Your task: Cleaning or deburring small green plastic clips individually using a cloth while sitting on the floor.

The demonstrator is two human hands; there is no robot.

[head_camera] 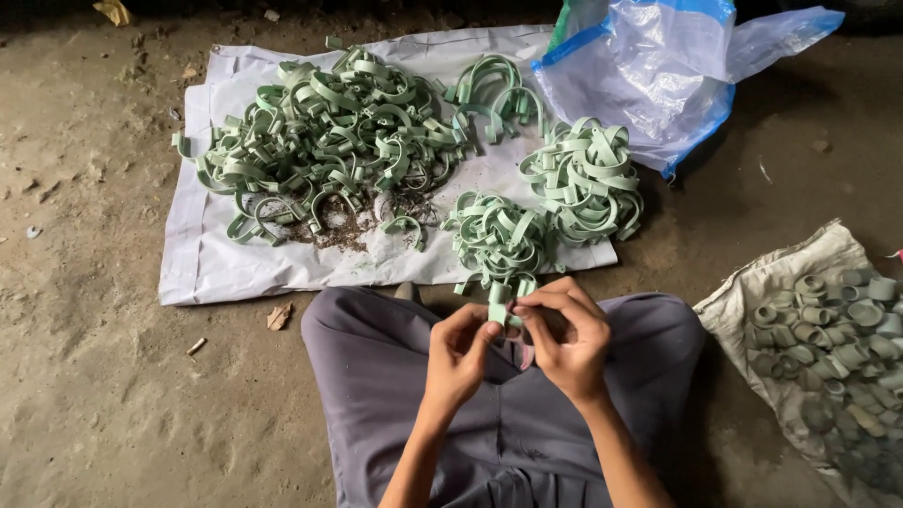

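Both hands pinch one green clip at lower centre.
Left hand [459, 350] and right hand [565, 337] grasp the light, springy-looking plastic clip [499, 312] by its ends; loose clips pile [329, 132] upper left.

Bare dirt floor [85, 282] open at left, green clip heaps [329, 141] crowding white sheet [198, 263] ahead, sack of fittings [828, 339] blocking right
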